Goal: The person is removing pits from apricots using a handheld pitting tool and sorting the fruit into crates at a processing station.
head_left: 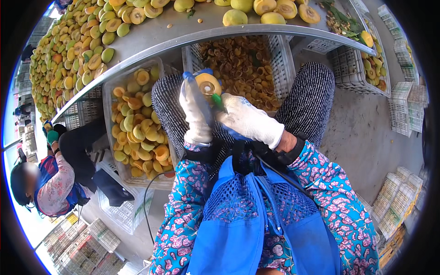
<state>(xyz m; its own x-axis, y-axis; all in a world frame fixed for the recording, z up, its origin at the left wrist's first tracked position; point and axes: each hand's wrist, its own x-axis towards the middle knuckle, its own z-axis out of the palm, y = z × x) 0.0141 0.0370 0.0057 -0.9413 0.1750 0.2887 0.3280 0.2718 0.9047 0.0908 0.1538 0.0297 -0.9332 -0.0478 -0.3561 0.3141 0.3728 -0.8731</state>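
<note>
My left hand (196,106) wears a white knit glove with a blue coating and grips a halved yellow peach (202,80). The cut face is up, with a brown ring and a pale spot at its middle. In a like glove, my right hand (249,118) is closed around a small tool with a green handle (217,100), held against the peach's near edge. The tool's working end cannot be made out. Beyond my hands, between my knees, stands a plastic crate of brown-orange scraps (237,68). Left of my leg is a crate of pitted peach halves (141,127).
A metal table (192,29) with a raised rim curves across in front, heaped with cut peaches (79,51). Leaves and bits (343,24) lie at its right end. Another peach crate (361,67) stands right. A seated co-worker (56,182) is at left; stacked crates (395,199) stand right.
</note>
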